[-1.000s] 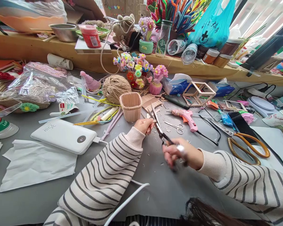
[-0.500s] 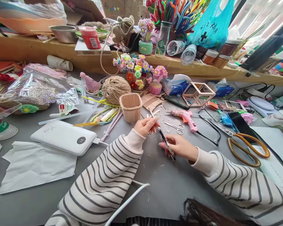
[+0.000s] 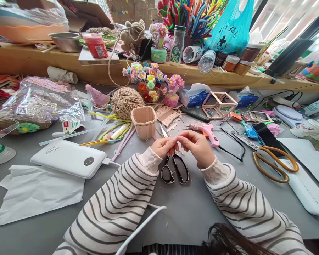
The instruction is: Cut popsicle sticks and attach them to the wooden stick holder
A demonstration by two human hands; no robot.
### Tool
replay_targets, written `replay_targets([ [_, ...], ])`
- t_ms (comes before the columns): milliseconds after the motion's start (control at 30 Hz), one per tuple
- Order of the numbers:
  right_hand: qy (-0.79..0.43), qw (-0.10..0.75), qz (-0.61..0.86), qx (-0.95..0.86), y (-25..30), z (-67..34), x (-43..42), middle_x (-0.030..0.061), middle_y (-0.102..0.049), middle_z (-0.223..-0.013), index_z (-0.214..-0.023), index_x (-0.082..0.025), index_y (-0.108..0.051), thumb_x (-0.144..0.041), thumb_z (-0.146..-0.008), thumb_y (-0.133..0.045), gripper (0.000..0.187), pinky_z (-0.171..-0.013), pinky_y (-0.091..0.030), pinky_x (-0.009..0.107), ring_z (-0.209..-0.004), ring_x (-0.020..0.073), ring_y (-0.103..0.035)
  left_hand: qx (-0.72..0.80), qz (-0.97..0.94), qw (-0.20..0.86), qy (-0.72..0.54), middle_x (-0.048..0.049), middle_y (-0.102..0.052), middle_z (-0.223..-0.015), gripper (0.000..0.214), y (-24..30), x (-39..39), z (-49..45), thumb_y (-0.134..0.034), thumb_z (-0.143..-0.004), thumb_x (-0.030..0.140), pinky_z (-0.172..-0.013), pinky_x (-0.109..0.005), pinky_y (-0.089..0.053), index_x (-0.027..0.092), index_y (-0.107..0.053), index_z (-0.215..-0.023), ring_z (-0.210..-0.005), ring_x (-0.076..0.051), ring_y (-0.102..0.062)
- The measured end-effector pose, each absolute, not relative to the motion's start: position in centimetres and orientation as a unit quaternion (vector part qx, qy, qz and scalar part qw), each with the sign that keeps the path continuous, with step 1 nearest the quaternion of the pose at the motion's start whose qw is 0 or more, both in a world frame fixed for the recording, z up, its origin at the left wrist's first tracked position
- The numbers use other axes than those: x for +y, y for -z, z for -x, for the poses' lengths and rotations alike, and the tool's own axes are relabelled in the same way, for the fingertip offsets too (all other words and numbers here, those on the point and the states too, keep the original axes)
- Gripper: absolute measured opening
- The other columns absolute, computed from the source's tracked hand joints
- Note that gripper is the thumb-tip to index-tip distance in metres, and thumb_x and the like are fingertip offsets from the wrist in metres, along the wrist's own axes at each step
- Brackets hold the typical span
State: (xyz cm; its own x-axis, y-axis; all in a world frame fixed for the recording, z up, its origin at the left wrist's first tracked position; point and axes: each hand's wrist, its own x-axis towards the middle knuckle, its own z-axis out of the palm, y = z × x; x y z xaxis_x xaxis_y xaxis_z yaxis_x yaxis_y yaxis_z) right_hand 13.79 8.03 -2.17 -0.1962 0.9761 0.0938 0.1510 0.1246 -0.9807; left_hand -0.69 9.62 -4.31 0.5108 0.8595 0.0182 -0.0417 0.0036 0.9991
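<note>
My left hand [image 3: 163,146] and my right hand [image 3: 197,146] meet fingertip to fingertip over the grey table, both pinched on a tiny piece I cannot make out. Black-handled scissors [image 3: 175,169] lie flat on the table right under the hands, blades pointing away toward a small basket of wooden sticks [image 3: 144,122]. Flat wooden sticks [image 3: 168,115] lie just beyond the basket.
A pink glue gun [image 3: 206,129] and large yellow-handled scissors [image 3: 271,158] lie to the right. A white power bank [image 3: 68,158] with its cable and white paper [image 3: 37,191] sit at left. A twine ball [image 3: 126,102], a stick cube frame [image 3: 219,105] and pipe-cleaner flowers [image 3: 149,78] stand behind.
My right hand has set the black scissors down on the table and come up to meet my left hand's fingertips. The view has shifted slightly.
</note>
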Motion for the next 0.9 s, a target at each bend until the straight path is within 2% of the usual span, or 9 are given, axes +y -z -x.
replay_targets([
  [167, -0.459, 0.477, 0.442, -0.606, 2.8, -13.8, 7.8, -0.0025, -0.053, -0.06, -0.072, -0.017, -0.055, -0.036, -0.072, -0.058, 0.019, -0.05, -0.042, 0.022, -0.052, 0.0086, -0.049, 0.365, -0.555, 0.638, -0.389, 0.0032, -0.046, -0.041, 0.051, 4.3, 9.8, 0.6, -0.052, -0.06, 0.063, -0.04, -0.021, -0.03, 0.013, -0.054, -0.056, -0.036, -0.005, -0.039],
  [300, -0.486, 0.49, 0.445, -0.57, 3.1, -14.0, 7.8, 0.0002, -0.057, -0.072, -0.084, -0.018, -0.053, -0.039, -0.073, -0.056, 0.024, -0.053, -0.045, 0.023, -0.06, 0.0103, -0.055, 0.399, -0.544, 0.604, -0.424, 0.0047, -0.045, -0.04, 0.041, 4.2, 9.7, 0.7, -0.059, -0.059, 0.054, -0.041, -0.02, -0.03, 0.013, -0.054, -0.056, -0.038, -0.005, -0.038],
  [467, -0.489, 0.472, 0.466, -0.567, 3.5, -14.0, 8.2, -0.0014, -0.055, -0.062, -0.074, -0.017, -0.051, -0.043, -0.07, -0.057, 0.027, -0.049, -0.043, 0.022, -0.053, 0.0092, -0.051, 0.421, -0.558, 0.585, -0.41, 0.005, -0.044, -0.042, 0.032, 4.2, 9.5, 0.8, -0.059, -0.063, 0.044, -0.043, -0.019, -0.032, 0.013, -0.056, -0.056, -0.04, -0.005, -0.038],
  [533, -0.475, 0.467, 0.476, -0.574, 3.4, -14.3, 8.3, -0.0013, -0.055, -0.06, -0.071, -0.017, -0.05, -0.042, -0.07, -0.057, 0.026, -0.05, -0.043, 0.023, -0.052, 0.0091, -0.051, 0.43, -0.564, 0.574, -0.409, 0.0047, -0.046, -0.043, 0.031, 4.3, 9.5, 0.8, -0.059, -0.064, 0.043, -0.043, -0.019, -0.032, 0.013, -0.057, -0.057, -0.041, -0.005, -0.039],
  [633, -0.395, 0.468, 0.535, -0.582, 2.9, -16.0, 8.7, 0.002, -0.059, -0.069, -0.078, -0.017, -0.052, -0.04, -0.073, -0.053, 0.024, -0.051, -0.043, 0.024, -0.055, 0.0111, -0.053, 0.447, -0.56, 0.559, -0.418, 0.0035, -0.048, -0.044, 0.031, 4.3, 9.4, 0.9, -0.058, -0.065, 0.043, -0.043, -0.019, -0.032, 0.013, -0.06, -0.06, -0.042, -0.006, -0.039],
  [700, -0.272, 0.416, 0.588, -0.638, 2.5, -17.6, 9.0, 0.0051, -0.062, -0.079, -0.081, -0.016, -0.056, -0.034, -0.073, -0.053, 0.019, -0.057, -0.043, 0.027, -0.062, 0.0133, -0.055, 0.457, -0.552, 0.554, -0.423, 0.0029, -0.05, -0.045, 0.03, 4.4, 9.5, 0.9, -0.058, -0.065, 0.043, -0.042, -0.018, -0.032, 0.013, -0.061, -0.061, -0.042, -0.005, -0.038],
  [767, -0.16, 0.276, 0.645, -0.694, 2.2, -19.1, 9.2, 0.006, -0.063, -0.077, -0.072, -0.016, -0.059, -0.027, -0.071, -0.054, 0.012, -0.064, -0.042, 0.03, -0.062, 0.0152, -0.055, 0.469, -0.546, 0.546, -0.429, 0.0021, -0.054, -0.048, 0.029, 4.3, 9.5, 0.9, -0.058, -0.065, 0.042, -0.042, -0.018, -0.032, 0.013, -0.063, -0.064, -0.041, -0.005, -0.038],
  [833, -0.111, 0.158, 0.673, -0.713, 2.2, -20.1, 9.3, 0.0065, -0.064, -0.075, -0.069, -0.017, -0.06, -0.023, -0.07, -0.053, 0.01, -0.065, -0.041, 0.032, -0.065, 0.0178, -0.056, 0.482, -0.542, 0.533, -0.437, 0.001, -0.058, -0.053, 0.028, 4.3, 9.5, 0.9, -0.058, -0.067, 0.04, -0.042, -0.018, -0.032, 0.013, -0.065, -0.068, -0.04, -0.004, -0.037],
  [900, -0.106, 0.096, 0.678, -0.721, 2.4, -20.6, 9.3, 0.0067, -0.063, -0.074, -0.068, -0.017, -0.06, -0.021, -0.069, -0.053, 0.008, -0.064, -0.04, 0.032, -0.067, 0.0194, -0.056, 0.488, -0.541, 0.525, -0.44, -0.0001, -0.06, -0.056, 0.027, 4.3, 9.6, 0.9, -0.057, -0.068, 0.038, -0.043, -0.018, -0.032, 0.013, -0.066, -0.071, -0.04, -0.003, -0.037],
])
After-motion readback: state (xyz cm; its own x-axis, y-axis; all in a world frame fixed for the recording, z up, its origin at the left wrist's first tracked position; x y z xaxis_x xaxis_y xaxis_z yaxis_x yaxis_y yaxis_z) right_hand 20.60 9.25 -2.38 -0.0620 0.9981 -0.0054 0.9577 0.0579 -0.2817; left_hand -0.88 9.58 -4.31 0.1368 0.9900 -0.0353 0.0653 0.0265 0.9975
